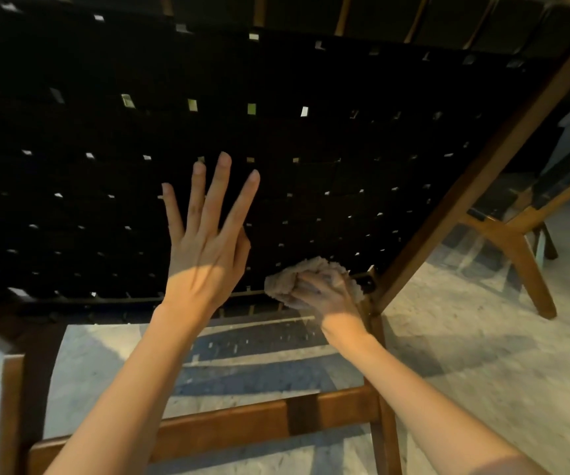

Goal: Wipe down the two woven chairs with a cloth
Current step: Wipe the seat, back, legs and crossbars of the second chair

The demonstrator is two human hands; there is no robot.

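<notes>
Currently we're wiping the near chair (311, 132) at its low right corner with the cloth (283, 281) clenched in our right hand (324, 293), left hand (204, 255) splayed, holding nothing, by the weave, and we're guessing the second chair (523, 255), far right, is yet to do.

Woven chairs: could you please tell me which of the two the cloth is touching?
The black-webbed, wooden-framed chair filling the view: the right hand grips the beige fluffy cloth against its lower edge. The second chair at far right stands untouched.
</notes>
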